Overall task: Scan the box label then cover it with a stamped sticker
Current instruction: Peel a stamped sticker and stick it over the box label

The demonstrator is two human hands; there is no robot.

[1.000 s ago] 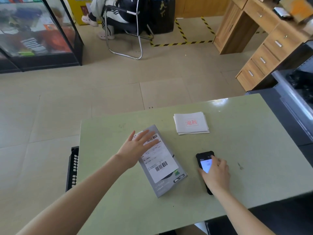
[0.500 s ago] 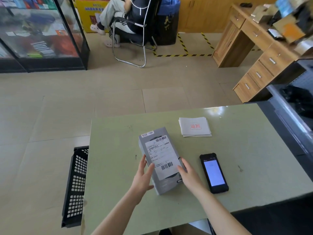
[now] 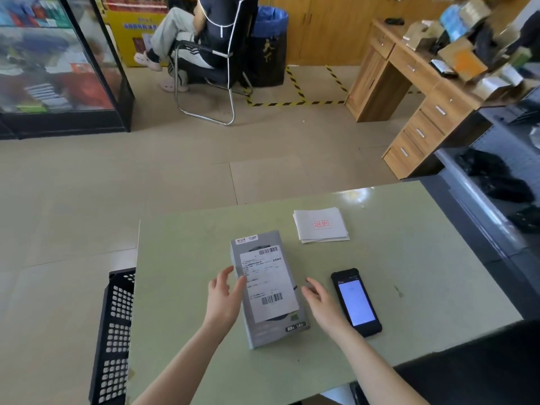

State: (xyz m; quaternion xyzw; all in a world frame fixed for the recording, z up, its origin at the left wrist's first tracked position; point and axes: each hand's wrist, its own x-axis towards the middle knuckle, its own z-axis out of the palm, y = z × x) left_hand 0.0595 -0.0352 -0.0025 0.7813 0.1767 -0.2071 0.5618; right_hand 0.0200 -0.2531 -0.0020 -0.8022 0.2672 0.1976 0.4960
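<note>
Since half a second ago both palms have eased off the grey box (image 3: 267, 287), now lying between my open left hand (image 3: 223, 299) and open right hand (image 3: 320, 299); next I should square its label (image 3: 267, 283) before lifting the scanner (image 3: 356, 302) just right.

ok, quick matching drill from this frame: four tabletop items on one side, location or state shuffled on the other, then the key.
Items:
1. grey box
2. scanner
3. stamped stickers
4. black crate

Descriptions:
A. off the table's left edge
B. between both hands, label up
C. far side, red stamp showing
D. screen lit, right of the right hand

Pairs: 1-B, 2-D, 3-C, 4-A
</note>
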